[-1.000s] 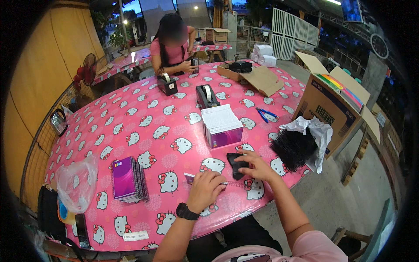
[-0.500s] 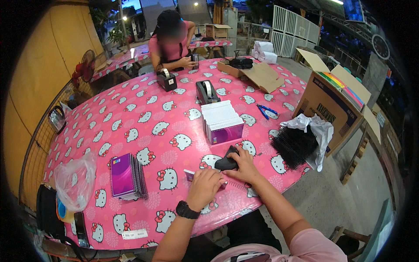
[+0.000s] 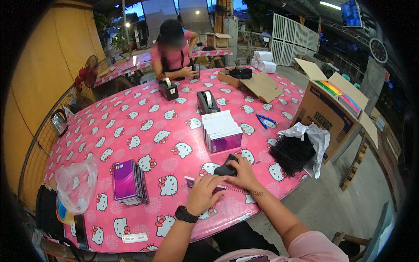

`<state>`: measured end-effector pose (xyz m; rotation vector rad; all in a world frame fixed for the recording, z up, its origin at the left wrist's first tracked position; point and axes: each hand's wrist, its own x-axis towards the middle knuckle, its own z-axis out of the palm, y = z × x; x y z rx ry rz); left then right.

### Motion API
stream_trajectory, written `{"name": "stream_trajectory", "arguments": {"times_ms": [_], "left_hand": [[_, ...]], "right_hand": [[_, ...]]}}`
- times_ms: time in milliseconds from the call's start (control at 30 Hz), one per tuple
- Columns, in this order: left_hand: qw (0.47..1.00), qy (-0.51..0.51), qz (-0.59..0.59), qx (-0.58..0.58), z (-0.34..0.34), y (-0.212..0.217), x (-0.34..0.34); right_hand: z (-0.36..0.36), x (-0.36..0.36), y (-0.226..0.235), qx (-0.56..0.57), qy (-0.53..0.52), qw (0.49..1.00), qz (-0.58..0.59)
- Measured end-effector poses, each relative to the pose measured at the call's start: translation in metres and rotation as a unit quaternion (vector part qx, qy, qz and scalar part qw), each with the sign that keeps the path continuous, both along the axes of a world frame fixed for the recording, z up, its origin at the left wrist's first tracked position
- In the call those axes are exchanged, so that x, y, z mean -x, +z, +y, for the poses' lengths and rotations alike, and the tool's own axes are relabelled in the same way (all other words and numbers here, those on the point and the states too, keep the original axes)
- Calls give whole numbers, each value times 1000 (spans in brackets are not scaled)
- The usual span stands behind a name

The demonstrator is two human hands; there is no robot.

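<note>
Before you spreads a pink desk (image 3: 144, 105), with an open carton (image 3: 321, 114) by its right edge. A notebook stack (image 3: 223, 142) stands just beyond your hands, a purple pile (image 3: 125, 181) sits off to the left, and black coils (image 3: 291, 153) lie to the right. Your right hand (image 3: 242, 172) has its fingers curled around a black block (image 3: 223, 169), farther left than a second ago, near your left hand (image 3: 203, 194), whose fingers bend closed over a purple notebook (image 3: 190, 180); a thin spiral (image 3: 238, 189) trails rightward.

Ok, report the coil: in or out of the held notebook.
At least partly out: the coil extends rightward past the notebook; whether any is threaded, I can't tell.
</note>
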<state>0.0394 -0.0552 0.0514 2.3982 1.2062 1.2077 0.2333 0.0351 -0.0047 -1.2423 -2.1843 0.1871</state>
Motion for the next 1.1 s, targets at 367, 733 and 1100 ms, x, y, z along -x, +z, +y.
{"name": "stream_trajectory", "arguments": {"times_ms": [367,733,1100], "left_hand": [[1000,-10,23,-8,9,-8,5],[998,35,49,-35,11,-13,-4],[965,185,108,-148,21,-42,-5]], "right_hand": [[0,-1,2,12,-6,1000,15],[10,-8,-12,2,18,999,44],[-115,-213,23,426,185,760,456]]}}
